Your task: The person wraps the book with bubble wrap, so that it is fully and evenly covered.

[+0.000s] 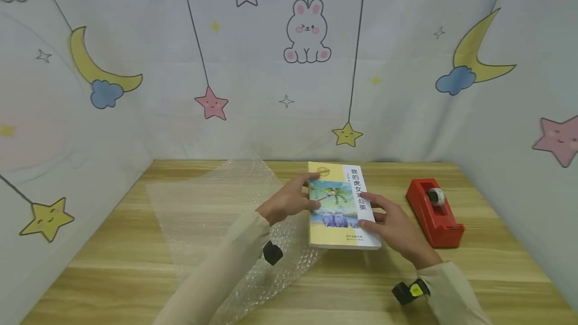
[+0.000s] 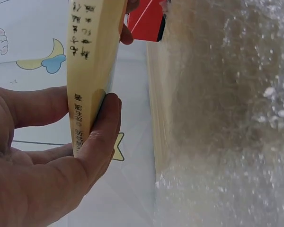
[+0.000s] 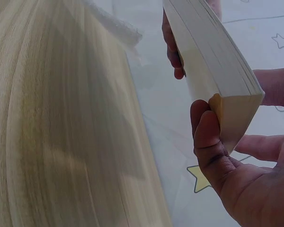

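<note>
A paperback book (image 1: 334, 204) with a yellow and white cover and a palm-tree picture is held up above the table between both hands. My left hand (image 1: 291, 198) grips its left edge, which is the printed spine side in the left wrist view (image 2: 80, 71). On the opposite side my right hand (image 1: 397, 224) grips the edge, thumb on the cover and fingers curled behind, as the right wrist view shows beside the page block (image 3: 222, 61). Beneath and left of the book lies a sheet of clear bubble wrap (image 1: 203, 224), partly hidden by the left forearm.
A red tape dispenser (image 1: 435, 212) holding a roll of tape (image 1: 436, 197) stands on the right of the wood-grain table (image 1: 352, 295). White curtains (image 1: 253, 54) printed with stars, moons and a rabbit enclose the back and both sides.
</note>
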`<state>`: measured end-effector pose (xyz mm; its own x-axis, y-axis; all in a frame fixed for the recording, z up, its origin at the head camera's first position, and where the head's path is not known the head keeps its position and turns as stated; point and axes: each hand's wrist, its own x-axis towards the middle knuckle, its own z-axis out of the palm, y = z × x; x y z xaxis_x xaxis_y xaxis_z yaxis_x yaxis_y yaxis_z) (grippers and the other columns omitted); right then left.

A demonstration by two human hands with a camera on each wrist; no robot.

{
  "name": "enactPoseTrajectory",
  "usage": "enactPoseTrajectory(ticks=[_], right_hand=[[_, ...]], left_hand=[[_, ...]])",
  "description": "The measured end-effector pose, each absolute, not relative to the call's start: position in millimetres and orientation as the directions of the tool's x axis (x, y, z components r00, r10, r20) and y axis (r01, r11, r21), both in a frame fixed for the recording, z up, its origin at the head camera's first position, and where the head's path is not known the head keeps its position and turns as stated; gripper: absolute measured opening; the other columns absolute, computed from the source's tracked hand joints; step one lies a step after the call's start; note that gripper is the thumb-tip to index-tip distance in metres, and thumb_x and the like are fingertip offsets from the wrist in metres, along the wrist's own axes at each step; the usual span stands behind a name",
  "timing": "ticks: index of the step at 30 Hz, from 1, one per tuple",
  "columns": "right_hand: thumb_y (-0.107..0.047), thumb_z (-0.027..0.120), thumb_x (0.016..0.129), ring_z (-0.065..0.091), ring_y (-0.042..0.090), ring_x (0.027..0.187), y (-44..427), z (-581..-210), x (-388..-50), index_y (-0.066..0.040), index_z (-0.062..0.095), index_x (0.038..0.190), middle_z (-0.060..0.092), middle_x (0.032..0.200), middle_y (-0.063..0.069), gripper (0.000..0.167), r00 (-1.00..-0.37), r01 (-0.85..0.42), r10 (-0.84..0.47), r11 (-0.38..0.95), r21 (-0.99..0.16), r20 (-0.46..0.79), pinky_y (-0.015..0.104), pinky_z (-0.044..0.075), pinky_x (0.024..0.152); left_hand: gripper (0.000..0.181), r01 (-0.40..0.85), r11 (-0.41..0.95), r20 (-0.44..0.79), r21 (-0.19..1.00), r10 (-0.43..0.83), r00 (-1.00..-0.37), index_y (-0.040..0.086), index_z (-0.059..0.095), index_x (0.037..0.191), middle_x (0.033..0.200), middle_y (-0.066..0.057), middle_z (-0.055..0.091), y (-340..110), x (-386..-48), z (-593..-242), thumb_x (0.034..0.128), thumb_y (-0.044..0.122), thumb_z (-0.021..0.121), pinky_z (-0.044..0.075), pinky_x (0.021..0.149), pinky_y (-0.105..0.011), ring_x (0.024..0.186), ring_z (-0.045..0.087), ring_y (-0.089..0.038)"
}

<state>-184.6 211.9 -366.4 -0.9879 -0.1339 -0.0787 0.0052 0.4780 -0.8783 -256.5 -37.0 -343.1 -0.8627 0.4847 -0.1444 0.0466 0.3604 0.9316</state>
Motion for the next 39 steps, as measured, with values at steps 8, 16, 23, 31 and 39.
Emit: enactPoseTrajectory(ticks=[8, 16, 23, 31, 39], right_hand=[[-0.014, 0.069, 0.093, 0.064, 0.037, 0.119, 199.8, -365.9, -189.6, -0.009, 0.036, 0.154, 0.043, 0.149, 0.023, 0.069, -0.985, 0.036, -0.135, 0.463, -0.886, -0.111, 0.036, 0.061, 0.086], [-0.013, 0.07, 0.093, 0.066, 0.033, 0.116, 189.4, -366.6, -191.8, -0.009, 0.037, 0.154, 0.045, 0.146, 0.022, 0.07, -0.981, 0.026, -0.161, 0.451, -0.892, -0.11, 0.034, 0.061, 0.084], [-0.011, 0.071, 0.092, 0.064, 0.036, 0.119, 183.0, -368.3, -190.3, -0.009, 0.037, 0.154, 0.044, 0.147, 0.022, 0.071, -0.981, 0.031, -0.154, 0.463, -0.886, -0.115, 0.035, 0.061, 0.085], [-0.008, 0.072, 0.09, 0.064, 0.037, 0.12, 174.7, -368.2, -189.7, -0.005, 0.036, 0.154, 0.043, 0.148, 0.022, 0.073, -0.977, -0.005, -0.194, 0.425, -0.905, -0.085, 0.034, 0.061, 0.084], [-0.006, 0.072, 0.089, 0.062, 0.038, 0.124, 167.5, -368.9, -189.5, -0.01, 0.036, 0.155, 0.038, 0.155, 0.02, 0.075, -0.973, 0.005, -0.21, 0.416, -0.909, -0.101, 0.036, 0.06, 0.087]], left_hand=[[0.074, 0.036, 0.376, -0.16, 0.926, 0.477, -0.864, 0.018, 0.035, 0.156, 0.153, -0.014, 0.044, -50.6, -257.5, -343.2, 0.0922, 0.003, 0.068, 0.046, 0.109, -0.053, 0.131, 0.055, -0.036], [0.072, 0.048, 0.407, -0.16, 0.912, 0.46, -0.874, 0.018, 0.037, 0.155, 0.158, -0.011, 0.039, -64.5, -256.4, -343.2, 0.0924, 0.005, 0.07, 0.046, 0.108, -0.054, 0.135, 0.052, -0.037], [0.07, 0.056, 0.42, -0.162, 0.906, 0.465, -0.87, 0.019, 0.038, 0.154, 0.154, -0.015, 0.041, -70.6, -254.2, -344.4, 0.0925, 0.006, 0.07, 0.048, 0.105, -0.054, 0.132, 0.054, -0.037], [0.071, 0.044, 0.433, -0.172, 0.9, 0.446, -0.878, 0.022, 0.038, 0.155, 0.153, -0.016, 0.041, -82.5, -251.7, -346.7, 0.0933, 0.008, 0.069, 0.048, 0.106, -0.055, 0.135, 0.052, -0.039], [0.069, 0.04, 0.443, -0.169, 0.896, 0.423, -0.89, 0.024, 0.04, 0.153, 0.157, -0.012, 0.039, -92.7, -246.9, -346.5, 0.0932, 0.007, 0.069, 0.049, 0.105, -0.054, 0.135, 0.052, -0.038]])
